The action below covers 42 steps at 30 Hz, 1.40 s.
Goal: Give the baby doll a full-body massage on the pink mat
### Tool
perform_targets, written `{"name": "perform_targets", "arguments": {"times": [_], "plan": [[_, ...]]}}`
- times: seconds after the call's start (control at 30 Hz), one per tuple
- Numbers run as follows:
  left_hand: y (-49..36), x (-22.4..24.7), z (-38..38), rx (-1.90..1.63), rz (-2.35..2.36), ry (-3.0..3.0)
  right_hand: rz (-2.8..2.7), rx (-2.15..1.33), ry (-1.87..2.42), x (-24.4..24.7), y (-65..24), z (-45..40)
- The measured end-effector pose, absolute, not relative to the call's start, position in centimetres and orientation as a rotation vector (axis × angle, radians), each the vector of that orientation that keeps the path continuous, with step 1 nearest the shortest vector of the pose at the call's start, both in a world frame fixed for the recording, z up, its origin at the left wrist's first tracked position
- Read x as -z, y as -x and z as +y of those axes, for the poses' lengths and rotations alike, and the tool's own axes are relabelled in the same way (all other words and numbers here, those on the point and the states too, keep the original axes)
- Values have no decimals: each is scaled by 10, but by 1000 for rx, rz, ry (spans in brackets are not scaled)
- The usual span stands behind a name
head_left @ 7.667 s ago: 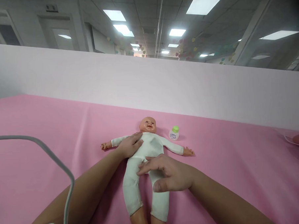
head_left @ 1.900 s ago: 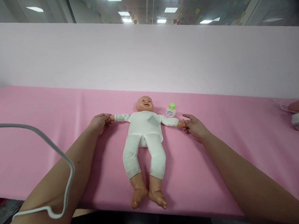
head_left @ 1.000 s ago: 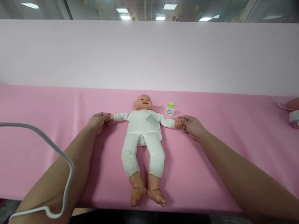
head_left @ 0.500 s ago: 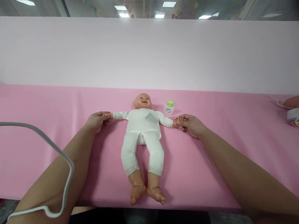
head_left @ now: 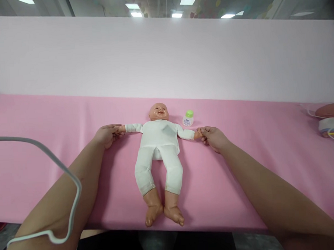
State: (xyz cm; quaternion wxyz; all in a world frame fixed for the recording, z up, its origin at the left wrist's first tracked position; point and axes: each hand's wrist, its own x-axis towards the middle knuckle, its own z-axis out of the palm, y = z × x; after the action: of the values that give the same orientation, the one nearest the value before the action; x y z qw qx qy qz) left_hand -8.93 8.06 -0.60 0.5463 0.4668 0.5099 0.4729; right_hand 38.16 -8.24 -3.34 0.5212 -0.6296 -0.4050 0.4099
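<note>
A baby doll [head_left: 159, 136] with a white cloth body lies on its back, head away from me and feet toward me. Both its arms are stretched out sideways. My left hand [head_left: 108, 136] is closed around the doll's hand on the left side. On the other side, my right hand [head_left: 214, 138] pinches the doll's other hand between thumb and fingers. Just above that arm, beside the doll's head, stands a small clear bottle [head_left: 188, 120] with a green cap and a printed label.
The doll lies on a pink padded table [head_left: 220, 196] against a white wall [head_left: 164, 55]. At the far right edge are a brown rounded object [head_left: 329, 110] and a white bundle [head_left: 331, 124], both partly cut off. A grey-white cable [head_left: 55, 161] hangs across my left forearm.
My right fingers have shifted slightly outward toward the tip of the doll's hand, so more of that hand shows. My left hand keeps its hold. The view has shifted slightly.
</note>
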Motion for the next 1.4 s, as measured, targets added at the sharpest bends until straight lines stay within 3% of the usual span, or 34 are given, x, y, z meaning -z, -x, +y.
{"name": "perform_targets", "arguments": {"times": [0.27,0.53,0.9,1.4], "plan": [[93,9,82,-1127,1124,-1110,-1019,-1267,1286,24,-389,-90],[96,3,74,-977,1090,-1253,-1100,-1204,1389,21,-382,-89],[90,8,81,-1053,1192,-1154,-1003,-1044,1483,30,-383,-84],[95,13,82,-1086,1081,-1168,-1006,-1260,1297,27,-398,-89]]}}
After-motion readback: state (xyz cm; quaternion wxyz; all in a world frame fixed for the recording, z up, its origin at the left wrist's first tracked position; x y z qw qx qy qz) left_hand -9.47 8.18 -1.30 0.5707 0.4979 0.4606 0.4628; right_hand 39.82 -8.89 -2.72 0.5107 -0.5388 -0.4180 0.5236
